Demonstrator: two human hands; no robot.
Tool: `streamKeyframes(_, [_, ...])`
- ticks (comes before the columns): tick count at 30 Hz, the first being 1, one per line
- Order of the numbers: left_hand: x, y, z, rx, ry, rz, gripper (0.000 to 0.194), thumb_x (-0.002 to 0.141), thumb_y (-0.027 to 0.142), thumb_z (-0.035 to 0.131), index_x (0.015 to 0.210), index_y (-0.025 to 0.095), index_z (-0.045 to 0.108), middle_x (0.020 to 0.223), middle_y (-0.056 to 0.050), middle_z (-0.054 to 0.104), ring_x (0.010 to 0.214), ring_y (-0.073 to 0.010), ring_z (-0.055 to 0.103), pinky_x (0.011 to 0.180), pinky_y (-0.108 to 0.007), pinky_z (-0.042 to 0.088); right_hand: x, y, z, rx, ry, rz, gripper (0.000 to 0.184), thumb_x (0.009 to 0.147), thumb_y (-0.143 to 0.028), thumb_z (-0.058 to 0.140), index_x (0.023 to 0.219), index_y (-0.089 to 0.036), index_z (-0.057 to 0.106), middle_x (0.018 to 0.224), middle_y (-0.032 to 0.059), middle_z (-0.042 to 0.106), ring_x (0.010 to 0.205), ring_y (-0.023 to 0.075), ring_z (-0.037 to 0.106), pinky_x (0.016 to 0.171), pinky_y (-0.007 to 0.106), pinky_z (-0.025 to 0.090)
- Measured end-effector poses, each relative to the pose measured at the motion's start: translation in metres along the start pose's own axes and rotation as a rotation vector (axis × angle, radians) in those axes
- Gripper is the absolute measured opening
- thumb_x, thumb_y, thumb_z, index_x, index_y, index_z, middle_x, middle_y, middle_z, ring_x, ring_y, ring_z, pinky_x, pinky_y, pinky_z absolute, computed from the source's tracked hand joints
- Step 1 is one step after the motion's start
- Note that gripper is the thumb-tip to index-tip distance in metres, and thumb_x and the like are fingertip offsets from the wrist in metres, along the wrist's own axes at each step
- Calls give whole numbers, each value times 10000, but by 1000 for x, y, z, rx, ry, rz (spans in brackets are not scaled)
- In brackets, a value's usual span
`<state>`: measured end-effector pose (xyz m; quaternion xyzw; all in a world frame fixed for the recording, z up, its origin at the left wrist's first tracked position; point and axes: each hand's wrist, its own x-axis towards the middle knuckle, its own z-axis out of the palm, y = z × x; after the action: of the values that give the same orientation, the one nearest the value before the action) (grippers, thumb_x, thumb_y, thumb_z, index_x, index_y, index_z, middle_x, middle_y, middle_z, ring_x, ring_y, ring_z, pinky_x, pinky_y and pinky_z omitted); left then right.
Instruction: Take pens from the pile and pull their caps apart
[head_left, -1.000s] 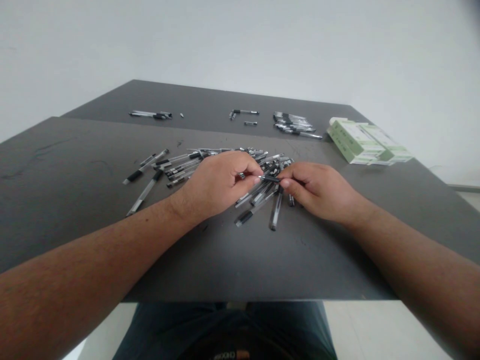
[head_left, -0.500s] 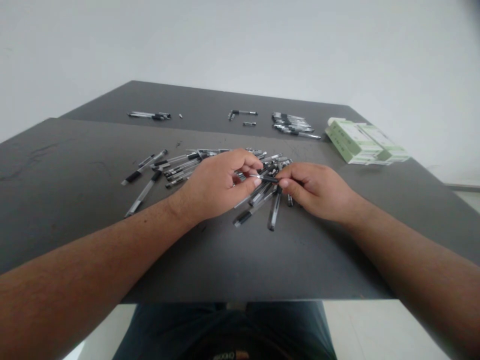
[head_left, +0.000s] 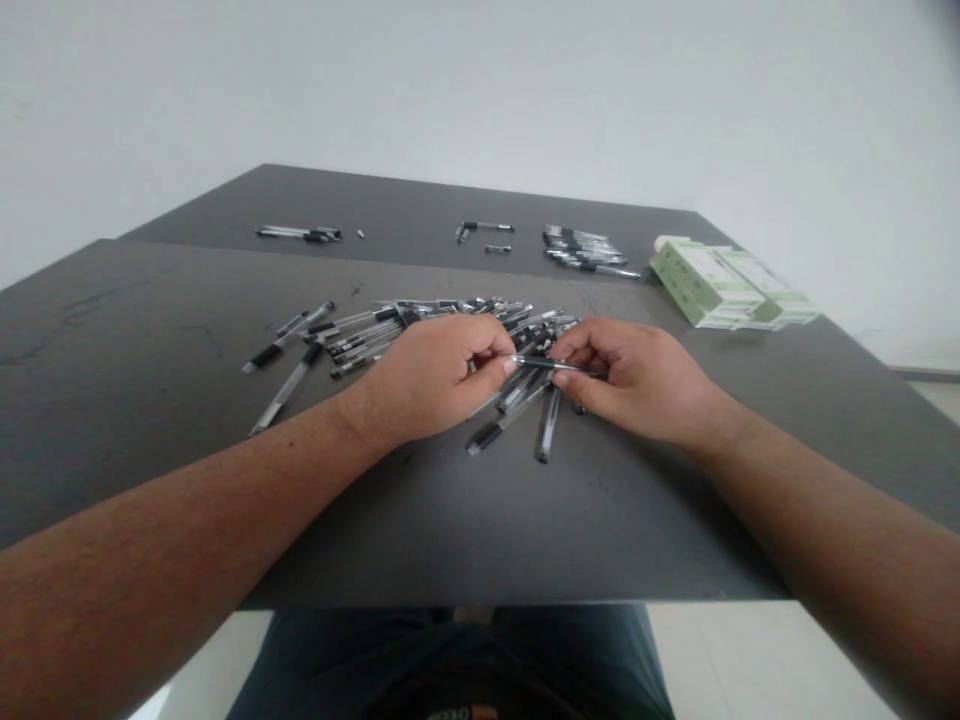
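Since earlier, both my hands are sliding nearer; left hand (head_left: pixel 439 372) and right hand (head_left: pixel 637 380) are pinching one pen (head_left: pixel 551 364) above the pen pile (head_left: pixel 420 325).

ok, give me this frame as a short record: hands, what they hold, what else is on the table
left hand: grip closed on one end of a pen
right hand: grip closed on the other end of the same pen
pen: held level, just above the pile
pile of pens: loose, spread on the table under and left of the hands
far pens: neat row at the back, right of middle
boxes: green and white, back right
stray pens: small group at the back left
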<state>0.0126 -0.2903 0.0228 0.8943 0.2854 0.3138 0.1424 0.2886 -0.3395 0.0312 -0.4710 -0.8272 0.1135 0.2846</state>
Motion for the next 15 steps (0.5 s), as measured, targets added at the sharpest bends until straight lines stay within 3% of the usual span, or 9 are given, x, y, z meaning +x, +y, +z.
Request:
streamKeyframes(5, [0,-3,1,-10,4,23,185,1036,304,637,972,199,776,838,-4,758,745,-169,670,781,-307,523,0,0,-1,-26,11,9,36,909,-251,764,942,-237,771,798,-6,777,665,162,677,654,290,465])
streamKeyframes(11, [0,-2,1,-8,2,36,178,1049,293,641,986,199,777,847,-1,758,749,-166,669,783,-307,516,1,-1,-4,-46,-6,-54,65,974,-280,731,953,-238,776,805,-4,771,684,163,677,670,293,461])
streamKeyframes(15, [0,-1,0,-11,6,32,167,1050,287,641,993,202,773,852,-2,761,759,-171,675,785,-314,514,1,1,-4,-68,-26,-111,178,1064,-316,641,973,-242,775,839,18,789,750,188,713,714,310,479])
